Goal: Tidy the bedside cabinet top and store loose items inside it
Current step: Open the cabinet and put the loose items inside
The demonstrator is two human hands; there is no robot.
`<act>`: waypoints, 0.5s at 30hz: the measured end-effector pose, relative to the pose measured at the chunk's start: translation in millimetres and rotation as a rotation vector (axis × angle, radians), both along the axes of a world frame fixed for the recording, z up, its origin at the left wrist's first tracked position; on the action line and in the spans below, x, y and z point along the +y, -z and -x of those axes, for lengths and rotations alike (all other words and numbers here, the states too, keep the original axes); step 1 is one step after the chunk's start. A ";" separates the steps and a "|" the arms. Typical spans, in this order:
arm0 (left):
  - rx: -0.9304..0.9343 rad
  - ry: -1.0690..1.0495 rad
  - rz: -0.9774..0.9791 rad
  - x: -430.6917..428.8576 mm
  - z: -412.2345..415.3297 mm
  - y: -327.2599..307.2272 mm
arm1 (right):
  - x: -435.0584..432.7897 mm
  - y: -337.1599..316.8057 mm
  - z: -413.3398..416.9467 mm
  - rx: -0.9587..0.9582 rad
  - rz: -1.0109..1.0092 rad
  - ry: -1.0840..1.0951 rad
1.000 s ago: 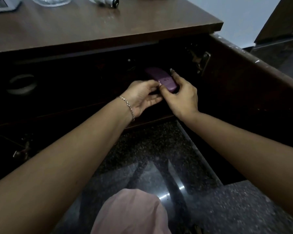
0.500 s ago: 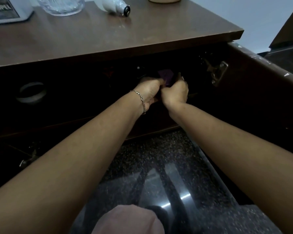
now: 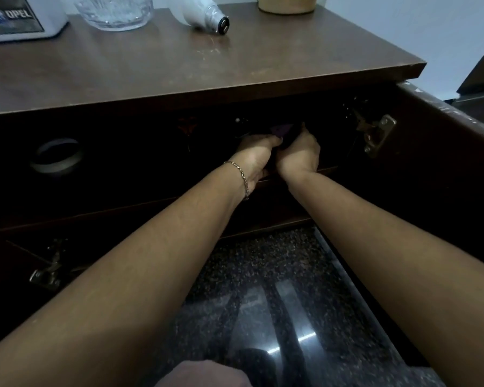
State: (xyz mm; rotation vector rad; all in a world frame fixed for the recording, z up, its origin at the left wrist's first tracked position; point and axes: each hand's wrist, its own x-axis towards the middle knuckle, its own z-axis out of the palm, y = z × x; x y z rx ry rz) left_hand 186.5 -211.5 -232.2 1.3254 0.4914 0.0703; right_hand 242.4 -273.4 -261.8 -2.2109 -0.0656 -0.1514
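Deep inside the brown wooden bedside cabinet (image 3: 207, 65), the left hand (image 3: 256, 156) and right hand (image 3: 301, 155) meet, fingers curled round a small purple plastic device (image 3: 281, 130) half lost in shadow. A grey roll of tape (image 3: 55, 159) sits inside, further left. On top are a clear glass bowl (image 3: 115, 12) and a white light bulb (image 3: 204, 13).

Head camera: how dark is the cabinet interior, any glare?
Head view: cabinet interior nearly black, only a sliver of the purple object shows between left hand and right hand; glare streaks on the polished floor; cabinet top evenly lit.
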 end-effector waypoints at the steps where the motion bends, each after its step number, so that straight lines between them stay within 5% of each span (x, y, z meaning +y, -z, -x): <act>1: -0.002 0.002 -0.001 1.0 1.0 0.5 | -0.3 0.6 0.2 -0.006 0.002 -0.003; 7: 0.002 -0.009 -0.058 3.0 11.1 -2.4 | -12.5 -4.5 16.8 -0.160 -0.009 -0.028; 15: -0.192 -0.088 -0.586 21.8 84.5 -3.9 | -29.8 -33.0 88.5 -0.472 -0.046 -0.186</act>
